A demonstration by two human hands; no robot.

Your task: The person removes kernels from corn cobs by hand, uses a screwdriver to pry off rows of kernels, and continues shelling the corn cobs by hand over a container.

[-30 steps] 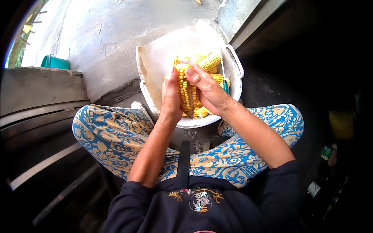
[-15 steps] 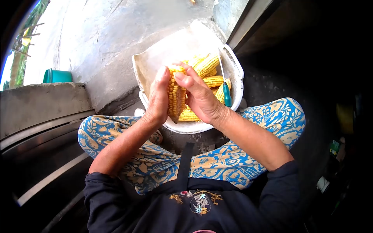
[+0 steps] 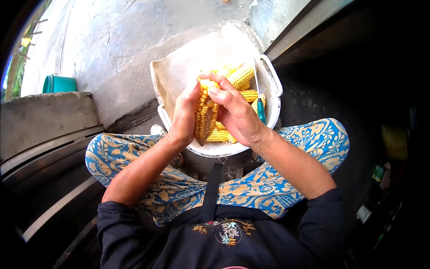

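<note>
1. A pale, cracked concrete floor (image 3: 112,49) stretches out in bright light beyond a person seated with knees spread wide.
2. The sitter wears blue-and-cream patterned trousers (image 3: 291,188) and a dark top (image 3: 188,251) with embroidered flowers at the chest.
3. Between the knees stands a white basin (image 3: 178,62), its rim fitted with a looped handle on the right side.
4. A low concrete wall (image 3: 49,114) borders the scene at left.
5. The left hand (image 3: 182,117) wraps one side of an ear of corn (image 3: 204,119), its fingers grasping the cob with the thumb near the top.
6. The right hand (image 3: 237,114) grips from the opposite side, fingers curled around the far end and thumb pressed against the upper kernels.
7. The yellow ear is held above the near part of the basin, narrow tip toward the sitter, a dull, rough strip showing along its lower right side.
8. More ears (image 3: 242,77) lie piled inside the basin.
9. A teal bucket (image 3: 62,84) sits near the low wall.
10. A teal-handled tool (image 3: 261,111) rests at the basin's right, thin shaft pointing away.
</note>
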